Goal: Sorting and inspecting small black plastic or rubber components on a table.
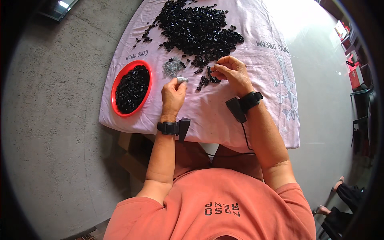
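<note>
My left hand (173,98) is closed, thumb and fingers together, above the cloth. A pale grey wrap or small grey object (182,80) shows at its fingertips; I cannot tell which. Just beyond it lies a little heap of thin, shiny clear or silvery pieces (172,67). My right hand (237,76) pinches at a small black plastic piece (209,69), beside a loose cluster of similar black pieces (206,81). Farther back, a large pile of these black pieces (196,28) spreads over the cloth. Their exact kind is too small to make out.
A red round basin (149,86) full of black pieces stands at the left edge of the table. Pink printed cloth (264,80) covers the tabletop. A black cable (245,138) hangs from my right wrist's device. Another person's legs (340,196) appear at the lower right.
</note>
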`<state>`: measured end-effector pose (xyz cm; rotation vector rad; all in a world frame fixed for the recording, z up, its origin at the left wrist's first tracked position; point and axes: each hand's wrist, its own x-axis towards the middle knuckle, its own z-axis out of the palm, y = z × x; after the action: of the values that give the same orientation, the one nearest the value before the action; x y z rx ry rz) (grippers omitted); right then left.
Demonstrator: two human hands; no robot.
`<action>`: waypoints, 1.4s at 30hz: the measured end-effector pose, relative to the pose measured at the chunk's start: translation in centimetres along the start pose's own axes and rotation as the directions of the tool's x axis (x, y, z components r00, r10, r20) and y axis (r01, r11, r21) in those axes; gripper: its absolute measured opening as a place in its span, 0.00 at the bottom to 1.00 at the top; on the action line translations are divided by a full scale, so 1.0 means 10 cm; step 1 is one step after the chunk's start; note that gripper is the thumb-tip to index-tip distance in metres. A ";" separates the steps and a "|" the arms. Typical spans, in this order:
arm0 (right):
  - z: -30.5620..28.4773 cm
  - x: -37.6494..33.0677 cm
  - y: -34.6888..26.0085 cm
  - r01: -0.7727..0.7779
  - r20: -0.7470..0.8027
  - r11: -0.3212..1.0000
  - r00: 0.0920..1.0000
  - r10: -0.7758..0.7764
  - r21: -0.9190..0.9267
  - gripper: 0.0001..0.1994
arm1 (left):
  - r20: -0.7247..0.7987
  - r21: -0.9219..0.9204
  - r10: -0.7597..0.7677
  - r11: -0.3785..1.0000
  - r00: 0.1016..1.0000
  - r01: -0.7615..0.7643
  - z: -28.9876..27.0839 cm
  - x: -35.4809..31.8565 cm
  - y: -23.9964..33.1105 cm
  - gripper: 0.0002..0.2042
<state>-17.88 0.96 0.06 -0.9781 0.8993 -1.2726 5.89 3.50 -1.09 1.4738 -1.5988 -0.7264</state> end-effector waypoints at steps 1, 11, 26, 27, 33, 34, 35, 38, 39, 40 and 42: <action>0.01 -0.01 -0.01 -0.016 0.001 1.000 1.000 0.016 -0.001 0.06 | -0.054 -0.002 0.024 1.000 0.998 -0.024 -0.04 0.00 -0.02 0.06; -0.07 0.05 0.08 0.031 -0.029 0.999 0.999 -0.031 -0.007 0.05 | -0.156 0.351 0.158 0.932 0.975 -0.095 -0.10 0.22 -0.08 0.05; -0.03 0.03 0.06 0.015 0.003 0.998 1.000 -0.016 0.056 0.07 | -0.110 0.316 0.131 0.944 0.985 -0.090 -0.20 0.09 -0.15 0.08; -0.03 0.03 0.07 0.022 0.012 0.997 1.000 -0.023 0.080 0.07 | -0.111 0.326 0.139 0.941 0.984 -0.096 -0.21 0.10 -0.18 0.08; -0.04 0.03 0.07 0.014 0.018 0.998 1.000 -0.015 0.063 0.10 | -0.082 0.412 0.129 0.907 0.988 -0.084 -0.11 0.13 -0.02 0.08; -0.03 0.02 0.07 0.010 0.019 0.998 1.000 -0.011 0.061 0.09 | -0.073 0.434 0.136 0.896 0.988 -0.091 -0.11 0.14 0.00 0.08; -0.02 0.01 0.06 0.006 0.021 0.998 1.000 -0.008 0.058 0.09 | -0.057 0.445 0.123 0.892 0.991 -0.085 -0.12 0.14 0.02 0.07; -0.02 0.02 0.06 -0.002 0.024 0.999 1.000 0.001 0.052 0.09 | -0.020 0.462 0.105 0.883 0.994 -0.084 -0.13 0.15 0.03 0.07; -0.02 0.02 0.06 -0.004 0.025 0.999 1.000 0.003 0.051 0.09 | -0.016 0.459 0.113 0.883 0.993 -0.093 -0.13 0.15 0.01 0.06; -0.02 0.02 0.07 -0.005 0.030 0.999 1.000 0.004 0.043 0.09 | -0.012 0.455 0.122 0.885 0.993 -0.103 -0.12 0.16 -0.02 0.06; -0.02 0.02 0.07 -0.007 0.040 1.000 0.999 0.006 0.028 0.09 | -0.024 0.487 0.135 0.867 0.991 -0.106 -0.12 0.17 -0.09 0.07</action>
<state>-17.84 0.77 -0.69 -0.9739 0.8512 -1.2530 7.37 1.86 -0.95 1.7026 -1.8986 -0.2068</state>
